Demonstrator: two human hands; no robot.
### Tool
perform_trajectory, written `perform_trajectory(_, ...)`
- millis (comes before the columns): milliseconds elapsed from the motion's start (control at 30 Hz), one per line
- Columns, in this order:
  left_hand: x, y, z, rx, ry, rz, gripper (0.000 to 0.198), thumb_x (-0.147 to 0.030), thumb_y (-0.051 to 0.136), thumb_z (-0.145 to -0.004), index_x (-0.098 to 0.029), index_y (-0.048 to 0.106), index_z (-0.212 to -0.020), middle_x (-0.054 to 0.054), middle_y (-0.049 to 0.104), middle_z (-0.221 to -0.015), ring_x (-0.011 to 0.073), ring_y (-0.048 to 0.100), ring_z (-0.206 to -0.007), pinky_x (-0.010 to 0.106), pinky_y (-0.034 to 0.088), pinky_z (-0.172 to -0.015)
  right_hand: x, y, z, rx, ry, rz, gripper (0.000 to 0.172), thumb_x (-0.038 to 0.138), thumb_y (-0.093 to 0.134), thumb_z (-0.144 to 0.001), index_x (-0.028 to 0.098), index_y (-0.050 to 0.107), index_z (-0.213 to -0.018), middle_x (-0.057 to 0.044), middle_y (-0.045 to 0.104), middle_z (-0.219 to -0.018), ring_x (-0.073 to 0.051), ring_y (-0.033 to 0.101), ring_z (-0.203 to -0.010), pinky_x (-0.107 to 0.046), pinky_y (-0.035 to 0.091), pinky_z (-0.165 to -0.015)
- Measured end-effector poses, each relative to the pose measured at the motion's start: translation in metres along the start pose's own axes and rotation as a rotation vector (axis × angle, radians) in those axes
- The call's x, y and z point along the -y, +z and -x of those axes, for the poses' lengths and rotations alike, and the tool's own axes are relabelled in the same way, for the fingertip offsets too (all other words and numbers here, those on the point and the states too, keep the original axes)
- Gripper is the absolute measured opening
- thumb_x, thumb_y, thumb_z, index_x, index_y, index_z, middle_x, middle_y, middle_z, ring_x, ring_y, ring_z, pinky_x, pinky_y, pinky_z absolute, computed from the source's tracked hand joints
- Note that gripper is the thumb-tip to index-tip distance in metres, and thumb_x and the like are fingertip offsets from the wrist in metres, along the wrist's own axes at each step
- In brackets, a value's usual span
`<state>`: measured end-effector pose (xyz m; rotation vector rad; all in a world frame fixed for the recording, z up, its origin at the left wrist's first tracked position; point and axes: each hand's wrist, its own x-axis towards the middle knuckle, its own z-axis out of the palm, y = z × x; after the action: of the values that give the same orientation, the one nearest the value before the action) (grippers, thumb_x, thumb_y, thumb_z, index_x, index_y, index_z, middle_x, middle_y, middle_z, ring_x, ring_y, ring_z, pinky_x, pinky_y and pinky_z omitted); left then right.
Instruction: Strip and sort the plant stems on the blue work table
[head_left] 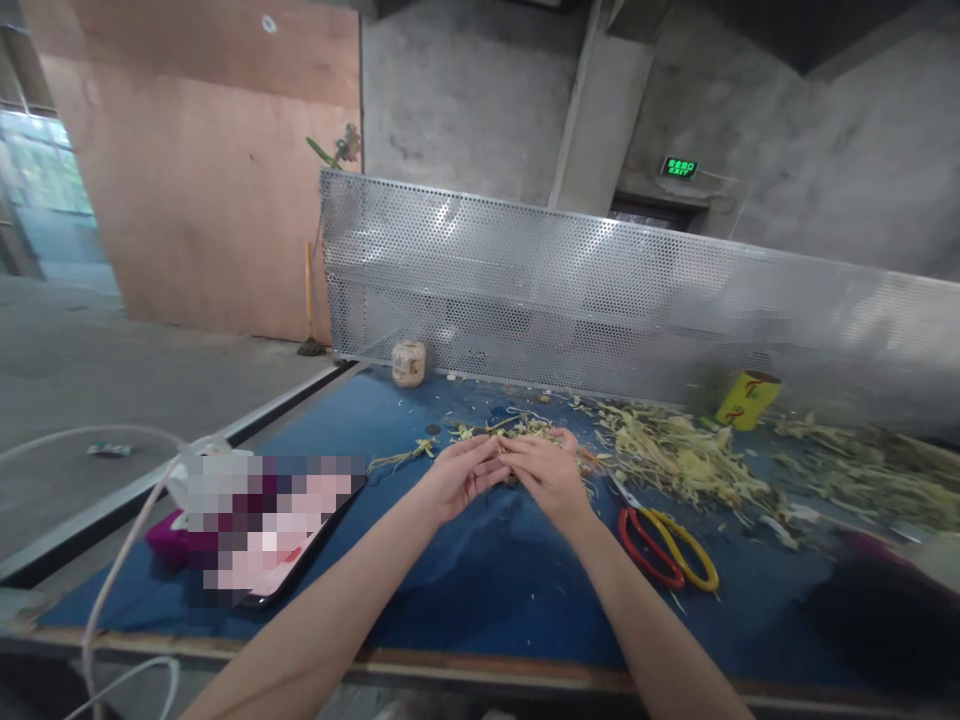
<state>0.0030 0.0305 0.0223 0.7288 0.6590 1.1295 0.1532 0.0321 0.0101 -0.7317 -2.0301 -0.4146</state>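
My left hand (463,476) and my right hand (551,480) meet over the middle of the blue table, fingertips close together and fingers bent in. What they pinch is small and mostly hidden by the fingers. Pale dried plant strands (517,422) lie just behind and under them. A thin bundle of stems (405,455) rests left of my left hand. To the right of my right hand lie scissors (667,548) with one red and one yellow handle, their blades pointing toward the plant scraps.
A heap of dried stalks (679,455) spreads on the right, with a yellow tin (748,400) behind it. A perforated metal panel (525,280) borders the table's back. A whitish jar-like object (409,363), a blurred-out phone-like slab (292,535) and a white cable (124,560) are leftward.
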Motion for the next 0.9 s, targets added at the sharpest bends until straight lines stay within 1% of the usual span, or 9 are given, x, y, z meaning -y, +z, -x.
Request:
perform_trajectory(133, 0.000, -0.002, 0.001, 0.033, -0.041, 0.012, 0.028, 0.000, 0.054, -0.071, -0.006, 0.051, -0.098, 0.006, 0.065, -0.065, 0.0108, 0.063, -0.058, 0.021, 0.053, -0.062, -0.004, -0.006, -0.001, 0.063, -0.034, -0.034, 0.023, 0.027, 0.044, -0.085, 0.025, 0.065, -0.076, -0.002, 0.065, -0.100, -0.016, 0.059, -0.087, -0.036, 0.023, -0.081)
perform_trajectory(200, 0.001, -0.004, 0.000, 0.044, -0.059, 0.011, 0.031, 0.003, 0.054, -0.069, -0.006, 0.050, -0.099, 0.007, 0.065, -0.064, 0.0120, 0.063, -0.058, 0.022, 0.053, -0.061, -0.005, -0.009, -0.002, 0.115, -0.050, -0.053, 0.024, 0.027, 0.044, -0.085, 0.026, 0.066, -0.075, -0.002, 0.064, -0.102, -0.015, 0.058, -0.088, -0.036, 0.024, -0.081)
perform_trajectory(267, 0.001, -0.005, 0.000, 0.043, -0.065, 0.011, 0.032, 0.004, 0.054, -0.068, -0.006, 0.051, -0.099, 0.007, 0.066, -0.064, 0.0118, 0.063, -0.057, 0.021, 0.053, -0.060, -0.005, -0.011, -0.002, 0.136, -0.078, -0.042, 0.023, 0.026, 0.045, -0.084, 0.027, 0.066, -0.074, -0.002, 0.063, -0.104, -0.015, 0.057, -0.090, -0.036, 0.023, -0.081)
perform_trajectory(367, 0.001, -0.005, -0.001, 0.019, -0.058, 0.010, 0.033, 0.003, 0.057, -0.067, -0.008, 0.051, -0.097, 0.006, 0.067, -0.068, 0.0105, 0.062, -0.055, 0.019, 0.051, -0.054, -0.003, -0.013, -0.003, 0.096, -0.113, 0.022, 0.020, 0.024, 0.049, -0.082, 0.029, 0.067, -0.075, -0.002, 0.059, -0.111, -0.017, 0.054, -0.095, -0.036, 0.023, -0.081)
perform_trajectory(433, 0.000, -0.004, -0.001, -0.005, -0.039, 0.010, 0.032, 0.001, 0.059, -0.066, -0.009, 0.052, -0.096, 0.006, 0.067, -0.068, 0.0096, 0.061, -0.053, 0.017, 0.050, -0.050, -0.001, -0.014, -0.003, 0.047, -0.102, 0.061, 0.018, 0.024, 0.052, -0.080, 0.032, 0.067, -0.077, -0.002, 0.057, -0.113, -0.017, 0.052, -0.094, -0.035, 0.024, -0.078)
perform_trajectory(533, -0.001, -0.004, -0.002, -0.036, -0.003, 0.009, 0.033, -0.002, 0.063, -0.064, -0.009, 0.052, -0.094, 0.005, 0.067, -0.067, 0.0084, 0.060, -0.051, 0.015, 0.047, -0.047, 0.000, -0.015, -0.003, -0.007, -0.071, 0.079, 0.016, 0.025, 0.055, -0.078, 0.034, 0.068, -0.077, -0.001, 0.060, -0.100, -0.015, 0.051, -0.087, -0.033, 0.024, -0.076)
perform_trajectory(633, -0.001, -0.004, -0.002, -0.051, 0.029, 0.010, 0.036, -0.002, 0.064, -0.063, -0.008, 0.051, -0.097, 0.005, 0.067, -0.068, 0.0089, 0.061, -0.053, 0.015, 0.047, -0.049, 0.000, -0.015, -0.003, -0.032, -0.065, 0.075, 0.015, 0.024, 0.056, -0.077, 0.034, 0.068, -0.077, 0.000, 0.059, -0.084, -0.013, 0.050, -0.080, -0.032, 0.023, -0.075)
perform_trajectory(767, -0.001, -0.004, -0.001, -0.048, 0.060, -0.008, 0.048, 0.003, 0.066, -0.058, -0.008, 0.049, -0.102, 0.007, 0.067, -0.075, 0.0110, 0.063, -0.061, 0.016, 0.049, -0.055, -0.002, -0.013, -0.003, -0.049, -0.027, 0.092, 0.014, 0.025, 0.056, -0.077, 0.031, 0.068, -0.074, -0.001, 0.058, -0.080, -0.011, 0.047, -0.073, -0.032, 0.022, -0.073)
perform_trajectory(900, 0.001, -0.005, -0.003, -0.065, 0.107, -0.053, 0.057, 0.004, 0.066, -0.056, -0.006, 0.047, -0.109, 0.010, 0.067, -0.077, 0.0124, 0.063, -0.059, 0.018, 0.048, -0.051, -0.003, -0.012, -0.002, -0.012, -0.022, 0.055, 0.015, 0.026, 0.055, -0.078, 0.029, 0.068, -0.074, 0.000, 0.057, -0.076, -0.009, 0.046, -0.066, -0.032, 0.023, -0.072)
